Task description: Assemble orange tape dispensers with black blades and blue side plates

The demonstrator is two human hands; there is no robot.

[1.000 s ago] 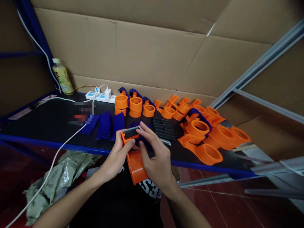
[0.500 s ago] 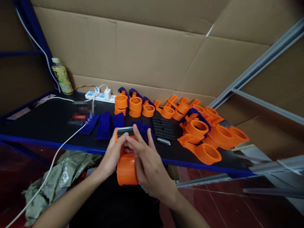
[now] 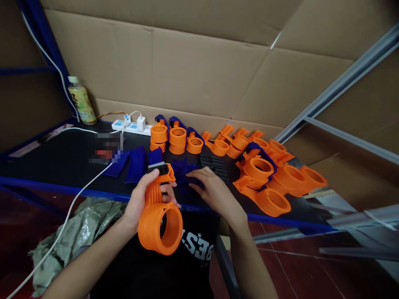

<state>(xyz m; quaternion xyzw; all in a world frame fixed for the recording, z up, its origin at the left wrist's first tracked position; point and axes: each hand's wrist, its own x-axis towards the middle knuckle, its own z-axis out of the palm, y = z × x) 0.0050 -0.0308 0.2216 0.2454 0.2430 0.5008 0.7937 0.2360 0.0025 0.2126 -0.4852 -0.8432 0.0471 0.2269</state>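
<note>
A black top [image 3: 149,274] bears bold white lettering [image 3: 200,248] and a small white star [image 3: 199,236]; both forearms [image 3: 99,253] are bare.

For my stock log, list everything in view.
Held tape dispenser: one, orange and black, front centre
Assembled dispensers: several, orange and blue, back centre and right
Dispenser frames: many, orange, right
Flat panels: three groups, blue, centre left
Small parts: one pile, blue, centre
Strips: several, black, centre
Power strip: one, white, back
Plugs: two, white, power strip
Bottle: one, yellow, left
Cables: several, mostly white, left
Sack: one, grey, lower left
Table: one, black, centre
Cardboard panels: several, brown, back
Metal rails: several, silver, right
Shirt: one, black, bottom
Left hand: one, on dispenser
Right hand: one, at small parts
</note>
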